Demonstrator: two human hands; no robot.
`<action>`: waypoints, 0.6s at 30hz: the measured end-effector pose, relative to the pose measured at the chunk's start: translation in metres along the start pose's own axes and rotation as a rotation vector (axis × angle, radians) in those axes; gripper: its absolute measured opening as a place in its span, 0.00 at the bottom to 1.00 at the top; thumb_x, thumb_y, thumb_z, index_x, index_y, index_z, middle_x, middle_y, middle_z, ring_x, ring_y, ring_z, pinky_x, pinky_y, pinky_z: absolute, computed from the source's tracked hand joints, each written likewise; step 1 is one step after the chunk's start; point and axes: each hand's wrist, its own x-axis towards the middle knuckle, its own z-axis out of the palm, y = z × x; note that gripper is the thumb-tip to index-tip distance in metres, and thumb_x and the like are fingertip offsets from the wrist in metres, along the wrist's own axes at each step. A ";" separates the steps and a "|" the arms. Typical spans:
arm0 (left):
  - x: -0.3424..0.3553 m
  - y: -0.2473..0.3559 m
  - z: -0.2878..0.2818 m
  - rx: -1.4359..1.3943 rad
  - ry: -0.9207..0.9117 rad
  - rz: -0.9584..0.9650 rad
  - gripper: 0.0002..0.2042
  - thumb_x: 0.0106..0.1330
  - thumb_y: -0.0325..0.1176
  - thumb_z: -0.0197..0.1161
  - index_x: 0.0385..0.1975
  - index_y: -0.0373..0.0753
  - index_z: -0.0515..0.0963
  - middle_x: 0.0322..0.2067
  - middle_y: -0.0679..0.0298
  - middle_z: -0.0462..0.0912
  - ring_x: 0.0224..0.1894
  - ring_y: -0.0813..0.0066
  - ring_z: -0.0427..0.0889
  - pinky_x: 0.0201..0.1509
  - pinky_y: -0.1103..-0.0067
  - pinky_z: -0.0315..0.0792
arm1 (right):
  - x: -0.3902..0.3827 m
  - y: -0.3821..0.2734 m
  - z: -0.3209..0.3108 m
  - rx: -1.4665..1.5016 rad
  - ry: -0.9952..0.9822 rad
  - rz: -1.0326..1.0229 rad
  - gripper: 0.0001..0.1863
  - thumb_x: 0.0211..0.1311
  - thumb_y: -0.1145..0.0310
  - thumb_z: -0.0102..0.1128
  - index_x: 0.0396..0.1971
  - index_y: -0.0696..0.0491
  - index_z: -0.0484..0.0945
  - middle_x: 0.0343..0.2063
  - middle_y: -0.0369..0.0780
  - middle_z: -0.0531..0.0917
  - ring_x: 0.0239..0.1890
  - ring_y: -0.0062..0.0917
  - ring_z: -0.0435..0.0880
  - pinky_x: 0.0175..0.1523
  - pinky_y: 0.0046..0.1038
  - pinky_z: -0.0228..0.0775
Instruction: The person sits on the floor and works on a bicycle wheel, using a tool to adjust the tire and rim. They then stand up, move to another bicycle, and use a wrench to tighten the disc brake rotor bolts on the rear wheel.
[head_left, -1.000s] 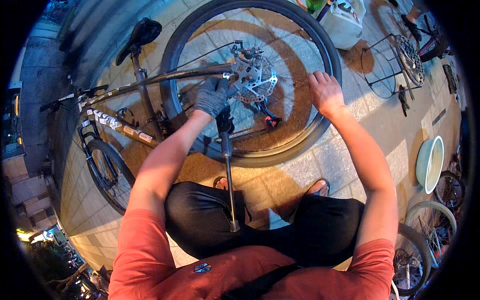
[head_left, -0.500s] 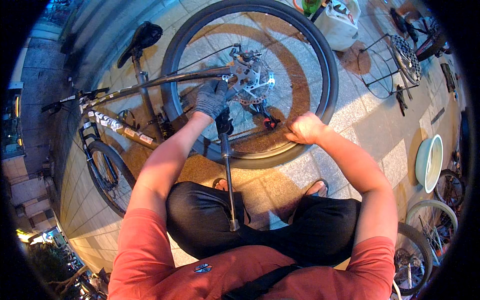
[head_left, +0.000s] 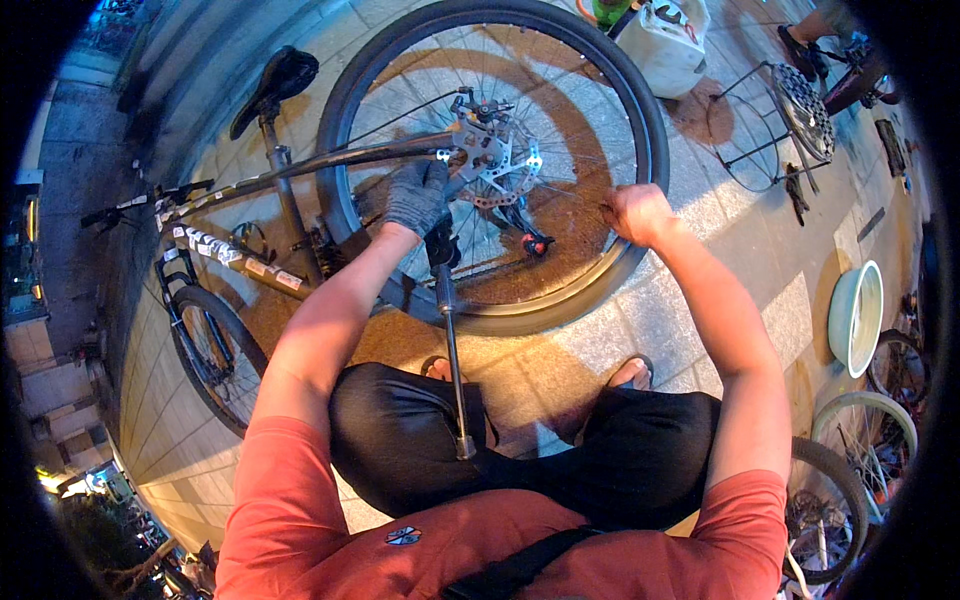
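Note:
In front of me is a bicycle's rear wheel [head_left: 640,110] with a black tire. A silver disc brake rotor [head_left: 518,178] sits at its hub. My left hand [head_left: 415,200], in a grey knit glove, is closed on the bicycle frame [head_left: 350,153] beside the rotor. At the wheel's right side, my bare right hand [head_left: 640,214] has curled fingers at the inner edge of the rim, by the spokes; the fingertips are partly hidden. From below the gloved hand, a metal rod [head_left: 457,375] with a dark collar runs toward my lap.
The saddle [head_left: 275,88] and front wheel [head_left: 212,345] are at the left. A white plastic container [head_left: 665,55] stands beyond the tire. Farther right are a sprocket cassette [head_left: 803,112] on a wire frame, a pale basin [head_left: 854,318] and several loose wheels [head_left: 868,440].
My right hand has moved up and to the right along the wheel's rim. My left hand keeps its place on the frame. The view has shifted slightly.

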 end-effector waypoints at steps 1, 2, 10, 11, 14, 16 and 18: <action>0.000 -0.001 0.000 0.025 0.015 -0.007 0.17 0.63 0.43 0.67 0.48 0.42 0.80 0.42 0.49 0.81 0.45 0.45 0.82 0.45 0.56 0.77 | 0.002 0.001 -0.003 -0.038 -0.009 0.058 0.15 0.65 0.54 0.59 0.38 0.50 0.82 0.33 0.48 0.88 0.38 0.44 0.88 0.45 0.45 0.79; 0.000 0.000 0.000 0.050 0.030 -0.015 0.17 0.63 0.43 0.67 0.48 0.42 0.80 0.42 0.48 0.81 0.44 0.45 0.82 0.45 0.56 0.77 | 0.003 0.002 -0.007 -0.027 -0.002 0.064 0.14 0.65 0.55 0.60 0.38 0.50 0.82 0.34 0.47 0.88 0.39 0.45 0.88 0.46 0.45 0.79; 0.000 0.026 -0.015 -0.104 0.126 -0.005 0.16 0.72 0.42 0.60 0.36 0.32 0.82 0.35 0.44 0.84 0.40 0.45 0.84 0.46 0.58 0.75 | 0.011 0.007 -0.011 -0.124 0.046 0.149 0.10 0.63 0.64 0.59 0.42 0.51 0.80 0.37 0.45 0.87 0.40 0.41 0.89 0.44 0.43 0.80; -0.001 0.027 -0.016 -0.063 0.121 0.030 0.16 0.71 0.42 0.61 0.37 0.33 0.82 0.35 0.45 0.84 0.40 0.46 0.83 0.46 0.58 0.75 | 0.011 0.003 -0.011 -0.141 0.060 0.174 0.10 0.63 0.66 0.59 0.43 0.51 0.80 0.37 0.44 0.87 0.40 0.40 0.89 0.43 0.42 0.80; -0.001 0.030 -0.022 0.216 0.112 0.169 0.16 0.69 0.43 0.64 0.38 0.34 0.81 0.35 0.47 0.84 0.40 0.47 0.84 0.45 0.59 0.76 | 0.011 0.001 -0.013 -0.198 0.153 0.179 0.13 0.61 0.70 0.58 0.45 0.50 0.79 0.39 0.43 0.87 0.41 0.38 0.89 0.42 0.41 0.80; -0.003 0.026 -0.024 0.310 0.182 0.254 0.16 0.67 0.44 0.66 0.39 0.34 0.81 0.36 0.48 0.83 0.40 0.47 0.84 0.44 0.59 0.76 | 0.015 -0.005 -0.022 -0.131 0.188 0.147 0.12 0.63 0.68 0.58 0.46 0.52 0.79 0.39 0.45 0.87 0.41 0.39 0.89 0.43 0.41 0.80; -0.005 0.031 -0.023 0.281 0.180 0.223 0.15 0.69 0.43 0.65 0.39 0.34 0.81 0.35 0.48 0.84 0.41 0.47 0.83 0.45 0.59 0.76 | 0.021 -0.018 -0.032 0.016 0.184 0.132 0.14 0.64 0.65 0.58 0.47 0.54 0.79 0.39 0.48 0.87 0.41 0.40 0.89 0.43 0.41 0.80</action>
